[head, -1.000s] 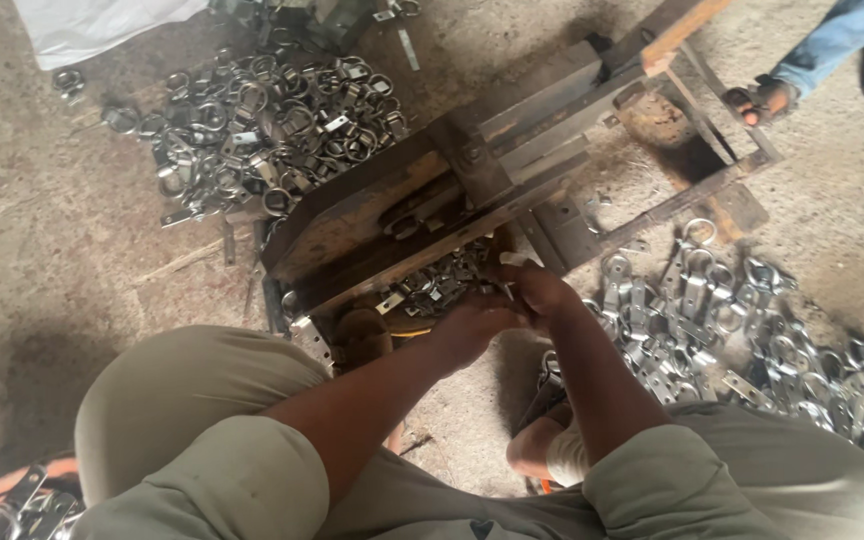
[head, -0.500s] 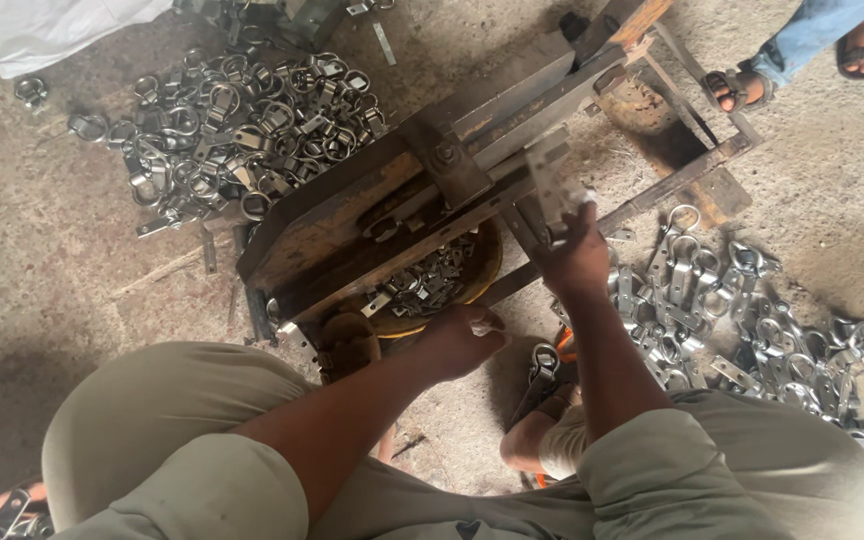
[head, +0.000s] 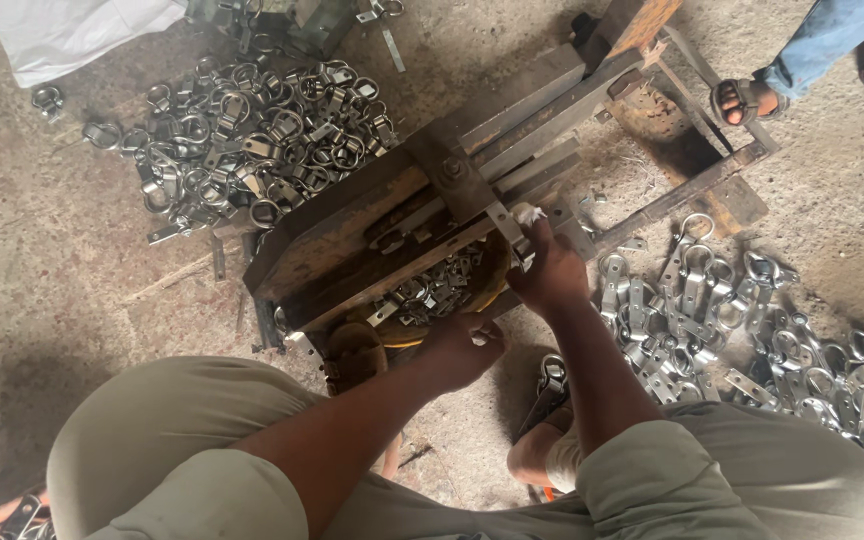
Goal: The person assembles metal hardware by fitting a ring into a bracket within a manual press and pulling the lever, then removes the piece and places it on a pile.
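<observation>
I sit over a rusty, hand-worked metal press (head: pixel 352 220) on the concrete floor. My right hand (head: pixel 550 272) is up at its steel bar, fingers pinched on a small silvery clamp piece (head: pixel 522 245) held against the bar. My left hand (head: pixel 460 350) is a closed fist just below a yellow-rimmed bowl (head: pixel 407 338) full of small metal fittings (head: pixel 432 290). Whether the fist holds anything is hidden. White tape shows on the fingertips of both hands.
A heap of silvery ring-and-plate fittings (head: pixel 242 150) lies at the upper left and another heap (head: pixel 712 310) at the right. Another person's sandalled foot (head: pixel 747 95) stands at the top right. A white sack (head: pixel 72 35) lies at the top left. My own foot (head: pixel 544 400) is under my right arm.
My right hand has gone from the bowl of fittings up to the press's bar with a piece in it. My left hand has drawn back a little toward me.
</observation>
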